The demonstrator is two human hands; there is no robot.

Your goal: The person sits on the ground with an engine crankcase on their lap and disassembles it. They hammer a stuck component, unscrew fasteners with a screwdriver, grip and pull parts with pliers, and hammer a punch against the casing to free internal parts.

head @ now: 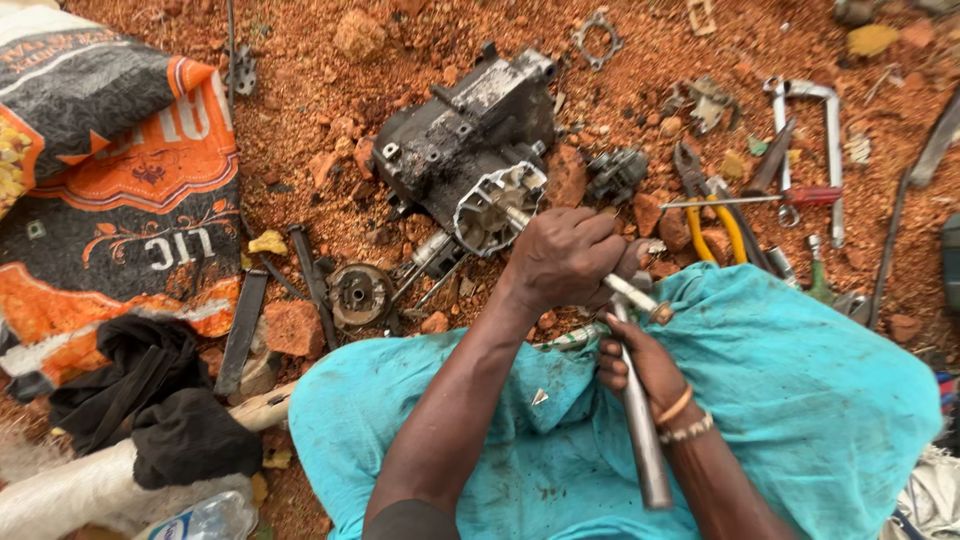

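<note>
The left hand (565, 258) is closed around a thin metal rod (520, 218) whose far end enters the open round mouth of a greasy engine casing (465, 150) lying on the red gravel ground (320, 120) at about eleven o'clock from the hand. Inside that mouth, pale metal webs and holes show, though their detail is too small to tell. The right hand (640, 368), at five o'clock from the left, is clamped on a long steel-handled tool (640, 420) that runs up to meet the rod's near end just beside the left hand. Both forearms lie over a teal cloth (800, 400). A round rusty hub (358, 295) lies at nine o'clock from the left hand, yellow-handled pliers (715, 225) at three o'clock, and an orange printed sack (130, 200) farther off at nine o'clock.
</note>
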